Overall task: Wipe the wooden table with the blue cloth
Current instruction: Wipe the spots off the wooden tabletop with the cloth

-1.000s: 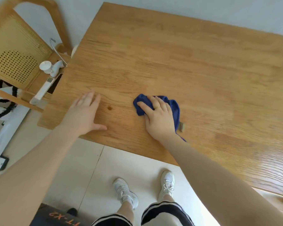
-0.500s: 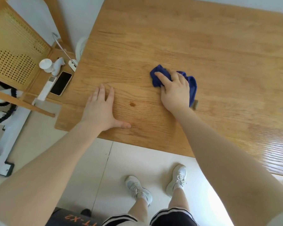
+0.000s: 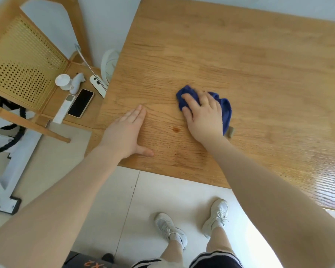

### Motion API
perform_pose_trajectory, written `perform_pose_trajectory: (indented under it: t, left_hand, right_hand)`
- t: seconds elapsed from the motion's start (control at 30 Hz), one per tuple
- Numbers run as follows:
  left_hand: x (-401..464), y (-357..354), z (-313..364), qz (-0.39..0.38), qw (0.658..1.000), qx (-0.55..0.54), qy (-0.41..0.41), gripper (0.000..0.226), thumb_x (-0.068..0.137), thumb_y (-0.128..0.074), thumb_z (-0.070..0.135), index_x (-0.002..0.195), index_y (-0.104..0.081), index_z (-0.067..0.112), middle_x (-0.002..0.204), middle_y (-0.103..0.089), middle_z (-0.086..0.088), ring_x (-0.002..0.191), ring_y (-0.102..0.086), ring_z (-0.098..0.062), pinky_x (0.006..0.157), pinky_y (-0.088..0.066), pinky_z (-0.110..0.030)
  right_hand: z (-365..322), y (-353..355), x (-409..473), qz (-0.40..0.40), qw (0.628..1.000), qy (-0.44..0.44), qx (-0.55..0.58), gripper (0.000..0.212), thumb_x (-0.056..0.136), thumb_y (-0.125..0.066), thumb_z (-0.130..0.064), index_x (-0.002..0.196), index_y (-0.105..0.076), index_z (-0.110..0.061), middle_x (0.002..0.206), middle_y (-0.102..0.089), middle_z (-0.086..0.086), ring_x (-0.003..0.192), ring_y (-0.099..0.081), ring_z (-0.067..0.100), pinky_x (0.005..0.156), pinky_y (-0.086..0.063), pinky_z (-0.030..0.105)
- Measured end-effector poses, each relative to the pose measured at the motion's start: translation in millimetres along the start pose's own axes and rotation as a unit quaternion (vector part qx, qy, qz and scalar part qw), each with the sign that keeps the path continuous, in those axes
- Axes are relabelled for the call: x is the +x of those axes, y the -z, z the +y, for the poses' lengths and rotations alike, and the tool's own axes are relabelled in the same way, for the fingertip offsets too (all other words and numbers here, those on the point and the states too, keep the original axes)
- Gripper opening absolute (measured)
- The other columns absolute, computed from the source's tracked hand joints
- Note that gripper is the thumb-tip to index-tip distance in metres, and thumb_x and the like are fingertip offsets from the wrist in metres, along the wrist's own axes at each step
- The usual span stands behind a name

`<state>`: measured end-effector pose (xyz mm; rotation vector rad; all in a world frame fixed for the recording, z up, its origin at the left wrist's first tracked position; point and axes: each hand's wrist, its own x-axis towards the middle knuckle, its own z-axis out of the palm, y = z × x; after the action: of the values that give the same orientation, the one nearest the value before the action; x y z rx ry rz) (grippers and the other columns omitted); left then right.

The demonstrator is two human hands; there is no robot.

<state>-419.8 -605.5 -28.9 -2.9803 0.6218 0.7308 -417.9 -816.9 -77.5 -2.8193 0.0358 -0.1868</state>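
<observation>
The wooden table [image 3: 240, 60] fills the upper right of the head view. A crumpled blue cloth [image 3: 225, 110] lies on it, a little way in from the near edge. My right hand [image 3: 203, 117] presses flat on top of the cloth and covers most of it. A small tag sticks out from the cloth beside my wrist. My left hand [image 3: 126, 132] rests flat on the bare wood to the left, fingers together and thumb out, holding nothing. A small dark spot [image 3: 175, 129] marks the wood between the two hands.
To the left stands a wooden chair with a cane back [image 3: 17, 60]. On its seat lie a phone [image 3: 80, 103], a white remote [image 3: 63, 108], a white cup [image 3: 63, 81] and other small white items. My feet stand on the tiled floor [image 3: 97, 186] below the table's near edge.
My right hand has pushed the cloth away from the near edge and farther onto the table. The left hand stays flat on the wood. The camera has shifted, bringing the chair seat into view.
</observation>
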Motion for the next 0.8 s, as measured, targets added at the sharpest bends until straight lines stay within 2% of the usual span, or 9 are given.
perform_pose_trajectory:
  t: [0.1, 0.2, 0.3, 0.37, 0.43, 0.53, 0.63, 0.73, 0.8]
  left_hand:
    - [0, -1, -1, 0.013, 1.0, -0.006, 0.002, 0.13, 0.059, -0.065, 0.071, 0.149, 0.012, 0.016, 0.157, 0.013, 0.002, 0.145, 0.002, -0.013, 0.116, -0.008, -0.031]
    - [1, 0, -1, 0.016, 1.0, -0.002, -0.001, 0.129, 0.059, -0.063, 0.073, 0.149, 0.01, 0.016, 0.157, 0.014, 0.001, 0.145, 0.003, -0.013, 0.116, -0.008, -0.031]
    - [3, -1, -2, 0.017, 1.0, 0.001, -0.003, 0.129, 0.059, -0.061, 0.074, 0.149, 0.01, 0.016, 0.157, 0.015, 0.001, 0.145, 0.003, -0.013, 0.116, -0.008, -0.031]
    - [4, 1, -1, 0.01, 1.0, 0.002, 0.003, 0.129, 0.059, -0.063, 0.073, 0.149, 0.01, 0.016, 0.157, 0.015, 0.001, 0.145, 0.003, -0.013, 0.116, -0.008, -0.031]
    - [5, 1, 1, 0.004, 1.0, 0.01, 0.012, 0.129, 0.06, -0.064, 0.071, 0.149, 0.011, 0.015, 0.157, 0.015, 0.001, 0.145, 0.003, -0.014, 0.116, -0.008, -0.032]
    - [2, 0, 4, 0.0, 1.0, 0.02, 0.018, 0.129, 0.061, -0.065, 0.07, 0.149, 0.011, 0.015, 0.157, 0.015, 0.0, 0.145, 0.003, -0.015, 0.116, -0.009, -0.032]
    - [0, -1, 4, 0.001, 1.0, 0.002, 0.021, 0.128, 0.061, -0.065, 0.069, 0.149, 0.011, 0.015, 0.157, 0.016, 0.001, 0.145, 0.004, -0.014, 0.116, -0.008, -0.032]
    - [-1, -1, 3, -0.009, 1.0, -0.004, 0.02, 0.126, 0.063, -0.065, 0.067, 0.149, 0.011, 0.015, 0.157, 0.016, 0.0, 0.145, 0.005, -0.015, 0.117, -0.007, -0.033]
    - [-1, 0, 3, -0.011, 1.0, 0.001, 0.022, 0.125, 0.065, -0.064, 0.068, 0.149, 0.011, 0.014, 0.157, 0.016, -0.001, 0.145, 0.006, -0.015, 0.119, -0.006, -0.034]
  right_hand:
    - [-14, -1, -44, -0.02, 0.99, 0.14, 0.019, 0.038, 0.09, -0.038, -0.036, 0.118, -0.061, -0.022, 0.132, -0.053, 0.016, 0.119, -0.049, 0.041, 0.098, -0.037, 0.051]
    - [-21, 0, -69, -0.063, 0.976, 0.206, 0.04, 0.035, 0.091, -0.04, -0.034, 0.118, -0.061, -0.024, 0.133, -0.053, 0.014, 0.12, -0.049, 0.038, 0.099, -0.037, 0.051]
    - [-6, 0, -40, -0.08, 0.958, 0.27, 0.045, 0.034, 0.091, -0.042, -0.03, 0.117, -0.062, -0.023, 0.132, -0.054, 0.014, 0.118, -0.05, 0.039, 0.099, -0.037, 0.052]
    - [4, -3, -2, -0.056, 0.965, 0.253, 0.042, 0.035, 0.09, -0.042, -0.028, 0.116, -0.063, -0.02, 0.129, -0.055, 0.017, 0.115, -0.052, 0.042, 0.098, -0.039, 0.053]
    - [6, -2, 29, -0.046, 0.981, 0.184, 0.046, 0.039, 0.09, -0.037, -0.029, 0.116, -0.064, -0.018, 0.129, -0.055, 0.02, 0.114, -0.05, 0.045, 0.098, -0.037, 0.055]
    - [-1, -2, 35, -0.052, 0.989, 0.125, 0.052, 0.044, 0.088, -0.032, -0.03, 0.116, -0.064, -0.017, 0.131, -0.052, 0.021, 0.119, -0.046, 0.045, 0.102, -0.032, 0.054]
    - [-8, 0, -11, -0.054, 0.974, 0.211, 0.067, 0.035, 0.088, -0.042, -0.023, 0.112, -0.066, -0.017, 0.13, -0.055, 0.018, 0.117, -0.049, 0.043, 0.099, -0.037, 0.052]
    - [-7, 6, -54, -0.097, 0.939, 0.314, 0.1, 0.03, 0.088, -0.046, -0.021, 0.108, -0.067, -0.019, 0.127, -0.057, 0.013, 0.116, -0.049, 0.037, 0.099, -0.035, 0.045]
    - [-1, 7, -51, -0.125, 0.919, 0.356, 0.111, 0.03, 0.088, -0.046, -0.022, 0.109, -0.066, -0.019, 0.126, -0.058, 0.012, 0.117, -0.051, 0.036, 0.099, -0.036, 0.046]
